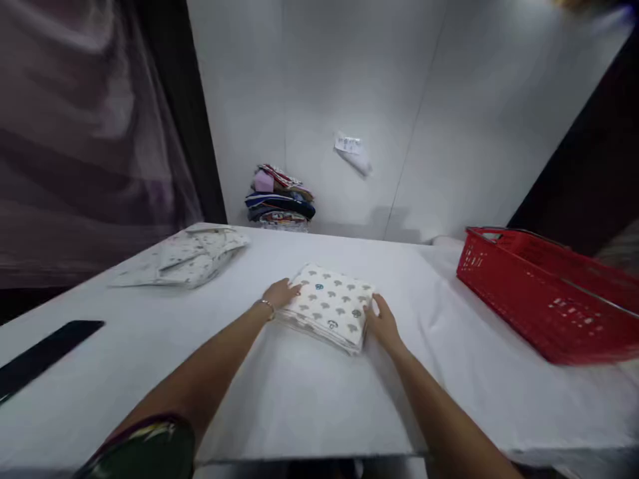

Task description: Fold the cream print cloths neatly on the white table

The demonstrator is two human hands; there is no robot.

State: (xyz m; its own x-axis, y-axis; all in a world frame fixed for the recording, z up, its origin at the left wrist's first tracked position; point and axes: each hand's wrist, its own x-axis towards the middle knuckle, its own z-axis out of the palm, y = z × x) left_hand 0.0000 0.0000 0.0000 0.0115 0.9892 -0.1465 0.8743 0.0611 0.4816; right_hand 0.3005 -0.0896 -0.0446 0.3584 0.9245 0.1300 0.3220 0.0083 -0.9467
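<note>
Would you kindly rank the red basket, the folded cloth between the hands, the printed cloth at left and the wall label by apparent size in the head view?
1. Red basket, largest
2. Folded cloth and printed cloth at left: too alike to rank, the latter lying farther off
3. Wall label, smallest

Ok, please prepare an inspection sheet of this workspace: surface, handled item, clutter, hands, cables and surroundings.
Surface: white table, creased on the right side.
Handled item: folded cloth, printed, lying flat.
Clutter: loose printed fabric and dark slab at left, fabric stack at back, red basket at right.
Hands: left hand on the cloth's left edge, right hand on its right; grip unclear.
Cables: nothing seen.
Surroundings: pale wall with paper label, unreadable; curtain at left.
</note>
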